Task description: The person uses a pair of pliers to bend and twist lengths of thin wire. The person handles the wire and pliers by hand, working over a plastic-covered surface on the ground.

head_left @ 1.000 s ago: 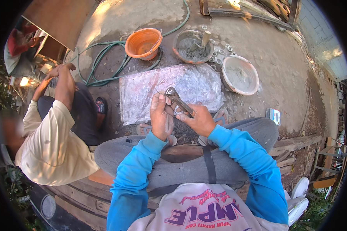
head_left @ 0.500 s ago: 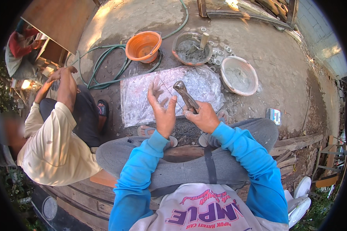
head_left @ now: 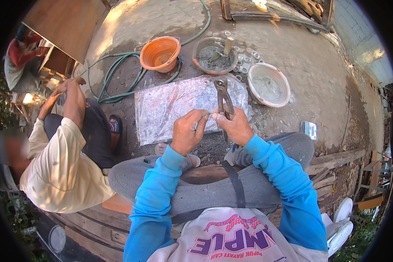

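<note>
My right hand (head_left: pixel 238 127) is closed around a pair of dark metal pliers (head_left: pixel 223 92), their jaws pointing away from me. A short piece of thin wire (head_left: pixel 209 114) runs between the fingertips of both hands, partly hidden by them. My left hand (head_left: pixel 187 132) pinches its left end with thumb and fingers. The right thumb and fingertip meet the other end while the palm keeps the pliers. Both hands are held over my lap, in front of a dusty plastic-covered sheet (head_left: pixel 159 107) on the ground.
Beyond the sheet stand an orange bucket (head_left: pixel 160 54), a basin of wet mortar (head_left: pixel 214 64) and a pale basin (head_left: pixel 270 89). Several small rings (head_left: pixel 245 70) lie between the basins. A green hose (head_left: pixel 105 83) coils at left. A person (head_left: pixel 63 161) sits close on my left.
My left hand has gone from spread fingers to a pinch on the wire, nearer my right hand. The pliers have turned more upright and shifted right.
</note>
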{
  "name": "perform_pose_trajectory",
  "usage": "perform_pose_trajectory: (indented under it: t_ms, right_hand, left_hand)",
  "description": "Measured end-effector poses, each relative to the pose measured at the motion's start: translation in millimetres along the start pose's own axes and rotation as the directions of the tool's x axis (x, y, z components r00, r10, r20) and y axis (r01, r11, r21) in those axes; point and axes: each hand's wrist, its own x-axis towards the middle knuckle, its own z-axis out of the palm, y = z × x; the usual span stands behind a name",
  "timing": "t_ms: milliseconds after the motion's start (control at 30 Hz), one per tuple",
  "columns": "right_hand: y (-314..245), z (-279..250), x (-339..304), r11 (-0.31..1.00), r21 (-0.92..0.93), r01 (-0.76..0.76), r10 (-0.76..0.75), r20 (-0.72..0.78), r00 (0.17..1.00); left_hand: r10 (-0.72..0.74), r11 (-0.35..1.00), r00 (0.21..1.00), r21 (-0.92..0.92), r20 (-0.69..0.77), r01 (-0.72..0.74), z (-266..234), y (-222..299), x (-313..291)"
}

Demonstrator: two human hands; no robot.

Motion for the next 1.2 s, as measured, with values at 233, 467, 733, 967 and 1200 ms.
perform_pose_trajectory:
  t_ms: [233,467,733,967,1200]
  right_hand:
    - [7.1,-1.5,5.3,0.961,0.271,-0.050,0.044,0.030,0.999]
    - [3.1,-0.3,7.9,0.950,0.294,-0.104,0.120,-0.037,0.992]
    - [-2.7,-12.2,15.3,0.965,0.263,-0.012,0.047,-0.128,0.991]
    - [8.6,-7.3,13.1,0.991,-0.012,-0.137,0.137,0.081,0.987]
    - [23.2,12.6,-9.6,0.931,-0.352,-0.094,0.221,0.340,0.914]
  left_hand:
    - [-0.405,0.679,0.914,-0.661,0.025,0.319,40.0,7.4,-17.4]
    - [-0.491,0.215,0.780,-0.814,0.387,0.539,37.1,6.0,-17.8]
    - [-0.397,0.014,0.687,-0.745,0.608,0.667,20.9,13.7,-8.3]
    - [-0.435,-0.030,0.845,-0.944,0.309,0.329,-15.7,-11.6,6.3]
    - [-0.558,-0.039,0.828,-0.998,0.060,0.046,-25.7,-23.2,12.5]
